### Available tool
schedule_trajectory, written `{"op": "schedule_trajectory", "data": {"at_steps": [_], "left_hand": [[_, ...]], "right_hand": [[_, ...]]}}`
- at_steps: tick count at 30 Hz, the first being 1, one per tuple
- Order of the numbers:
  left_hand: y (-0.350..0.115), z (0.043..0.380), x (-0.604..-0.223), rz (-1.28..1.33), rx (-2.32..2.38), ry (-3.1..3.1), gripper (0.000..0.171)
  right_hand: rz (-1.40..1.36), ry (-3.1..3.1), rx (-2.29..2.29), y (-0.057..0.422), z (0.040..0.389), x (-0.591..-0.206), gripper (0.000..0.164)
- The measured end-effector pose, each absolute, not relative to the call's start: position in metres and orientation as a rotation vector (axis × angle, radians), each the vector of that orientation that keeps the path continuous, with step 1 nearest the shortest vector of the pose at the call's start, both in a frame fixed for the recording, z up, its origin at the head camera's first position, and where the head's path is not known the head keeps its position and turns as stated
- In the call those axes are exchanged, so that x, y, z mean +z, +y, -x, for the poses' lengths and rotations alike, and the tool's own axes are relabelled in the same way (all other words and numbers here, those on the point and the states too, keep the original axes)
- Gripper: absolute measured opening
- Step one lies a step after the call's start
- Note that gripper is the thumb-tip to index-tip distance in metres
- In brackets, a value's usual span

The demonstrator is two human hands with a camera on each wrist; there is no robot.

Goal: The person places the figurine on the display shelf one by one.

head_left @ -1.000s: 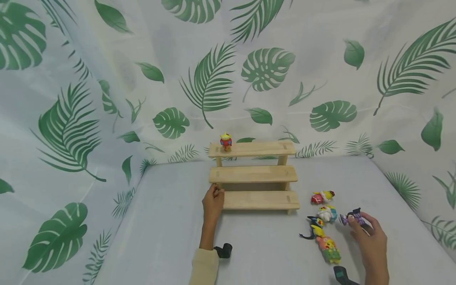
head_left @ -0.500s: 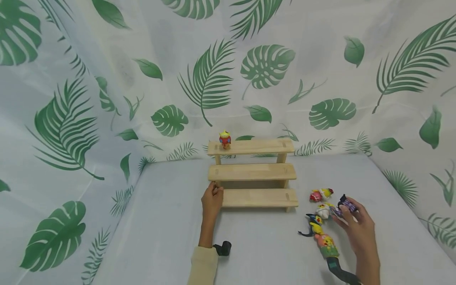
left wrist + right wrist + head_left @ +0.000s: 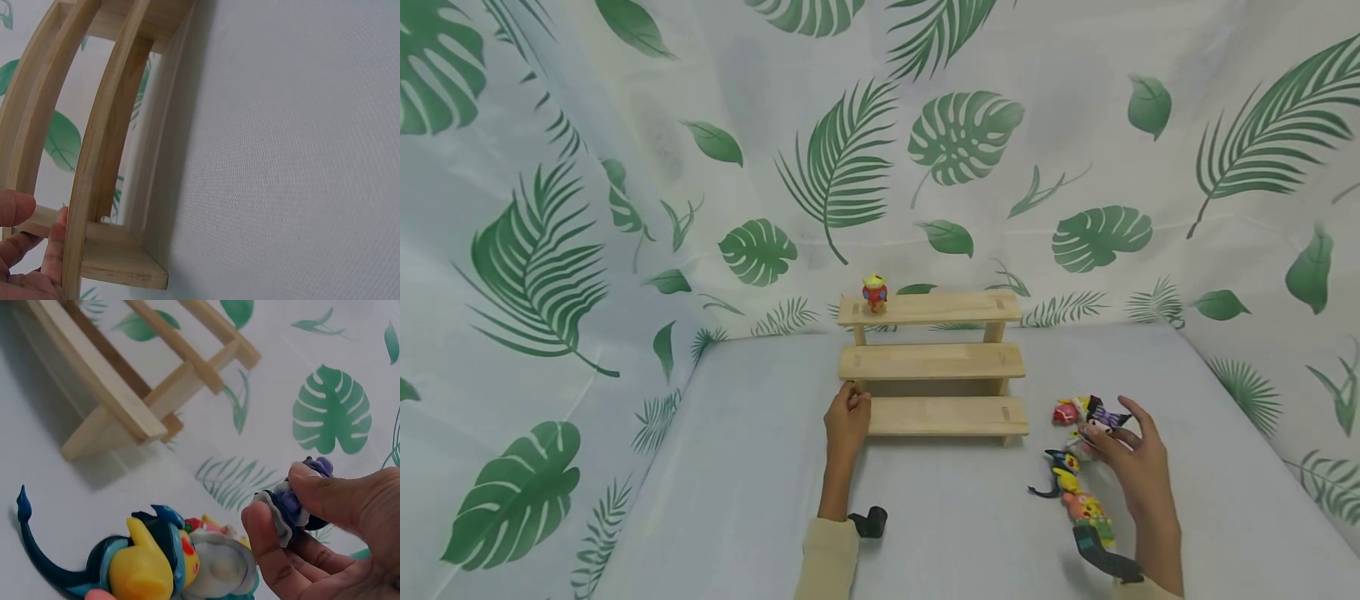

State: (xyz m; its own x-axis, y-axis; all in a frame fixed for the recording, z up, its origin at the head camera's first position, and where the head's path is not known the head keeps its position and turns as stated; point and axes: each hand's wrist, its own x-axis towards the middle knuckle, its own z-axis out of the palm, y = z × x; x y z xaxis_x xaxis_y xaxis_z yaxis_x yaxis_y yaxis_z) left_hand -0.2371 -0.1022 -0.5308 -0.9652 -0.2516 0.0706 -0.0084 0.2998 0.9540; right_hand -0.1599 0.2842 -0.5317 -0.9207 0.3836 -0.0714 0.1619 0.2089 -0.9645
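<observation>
My left hand (image 3: 847,425) grips the left end of a three-step wooden display shelf (image 3: 932,361); in the left wrist view its fingers (image 3: 55,253) lie against the frame. My right hand (image 3: 1138,475) pinches a small purple and black figurine (image 3: 290,509) between thumb and fingers, above the other toys. Below it lie a red and yellow figurine (image 3: 1064,413) and a white one (image 3: 222,565), both partly hidden. A yellow figurine in a dark blue suit with a long tail (image 3: 140,569) lies beside them, and a pink and green one (image 3: 1084,507) is nearest me.
On the shelf's top step, at the left, stands a red and yellow figurine with a three-pointed head (image 3: 875,294). Black wrist cameras (image 3: 868,522) jut from both wrists. A leaf-printed curtain (image 3: 1037,125) hangs behind and beside the white table (image 3: 752,467).
The right hand has moved left with the purple figurine, over the lying toys, and the figurine has turned in its fingers. The left hand has stayed on the shelf.
</observation>
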Motion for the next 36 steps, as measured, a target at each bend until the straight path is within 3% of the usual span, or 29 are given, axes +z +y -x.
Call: {"op": "schedule_trajectory", "data": {"at_steps": [3, 6, 11, 19, 28, 36], "left_hand": [[-0.103, 0.237, -0.532, -0.225, -1.744, -2.347, 0.028], [-0.104, 0.237, -0.534, -0.210, -1.763, -2.342, 0.030], [-0.103, 0.238, -0.533, -0.209, -1.766, -2.348, 0.030], [-0.103, 0.237, -0.531, -0.211, -1.746, -2.354, 0.024], [-0.102, 0.236, -0.532, -0.209, -1.751, -2.355, 0.023], [-0.102, 0.236, -0.530, -0.215, -1.761, -2.340, 0.024]], "right_hand": [[0.458, -2.215, 1.881, 0.294, 0.175, -0.550, 0.085], [0.393, -2.160, 1.926, 0.299, 0.190, -0.564, 0.080], [0.492, -2.121, 1.901, 0.295, 0.211, -0.565, 0.077], [0.342, -2.150, 1.972, 0.270, 0.226, -0.519, 0.054], [0.142, -2.116, 2.047, 0.233, 0.239, -0.461, 0.045], [-0.009, -2.073, 2.072, 0.213, 0.269, -0.439, 0.036]]}}
